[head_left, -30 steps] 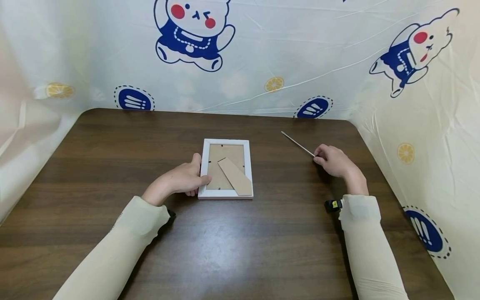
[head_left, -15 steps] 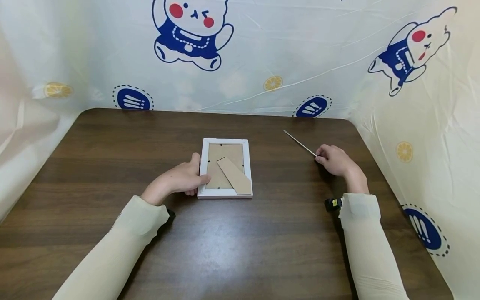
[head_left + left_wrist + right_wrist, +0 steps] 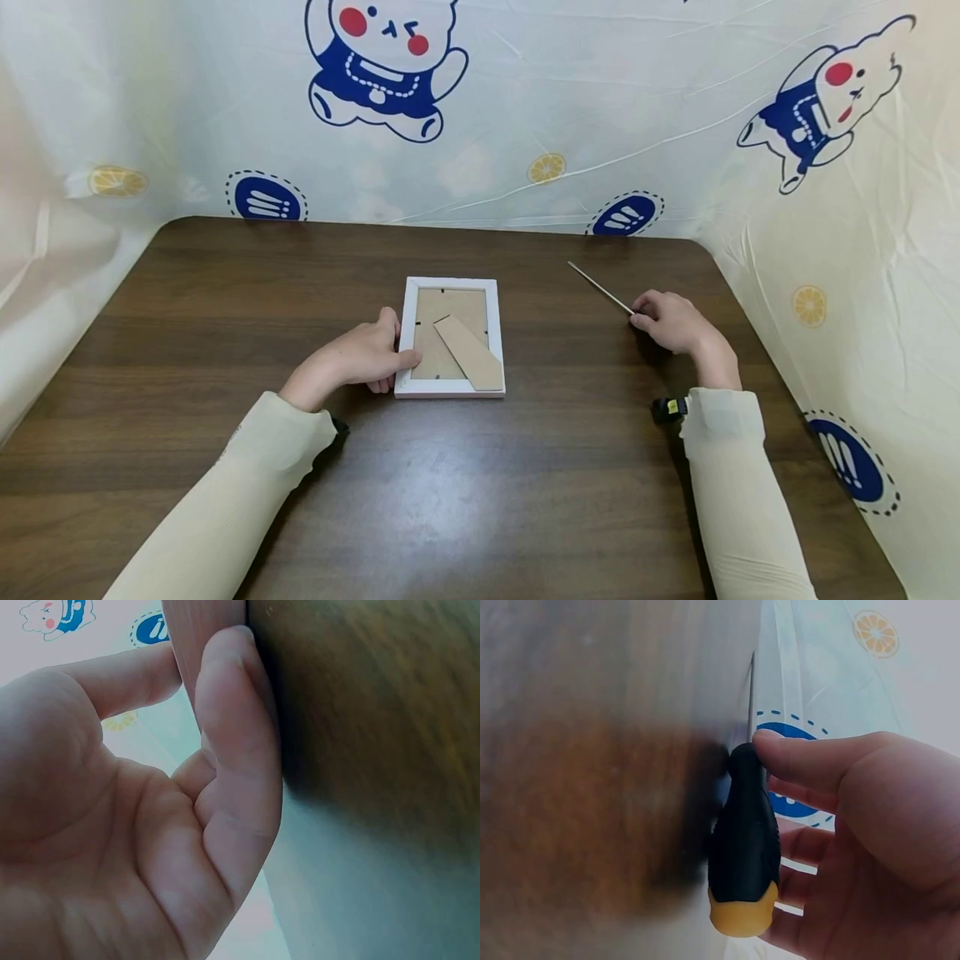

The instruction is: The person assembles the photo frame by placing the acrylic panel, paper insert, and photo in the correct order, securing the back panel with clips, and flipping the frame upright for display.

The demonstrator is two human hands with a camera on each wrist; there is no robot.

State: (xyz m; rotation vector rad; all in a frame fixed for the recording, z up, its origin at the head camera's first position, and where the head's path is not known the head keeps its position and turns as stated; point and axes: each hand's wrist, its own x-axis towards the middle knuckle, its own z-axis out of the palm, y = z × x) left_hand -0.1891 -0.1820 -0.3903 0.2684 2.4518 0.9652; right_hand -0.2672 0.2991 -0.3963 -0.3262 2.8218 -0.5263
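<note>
A white picture frame (image 3: 492,317) lies face down on the table, its tan backing board and slanted cardboard stand facing up. My left hand (image 3: 360,350) grips its left edge near the lower corner, thumb on top. In the left wrist view, the fingers (image 3: 240,750) bend against the frame's side (image 3: 206,645). Off to the right, my right hand (image 3: 675,321) holds a screwdriver (image 3: 600,287), its thin metal shaft pointing away and to the left. The right wrist view shows its black handle (image 3: 746,832) with a yellow end; thumb and fingers are at it. From the head view the handle is hidden.
The brown wooden table (image 3: 450,508) has a back edge against a pale printed curtain (image 3: 510,100), which also hangs along both sides. A black wrist camera (image 3: 667,409) sits at the right cuff, near the tabletop.
Almost nothing differs. The screwdriver and right hand have shifted very slightly to the right; the left hand and picture frame stay in place.
</note>
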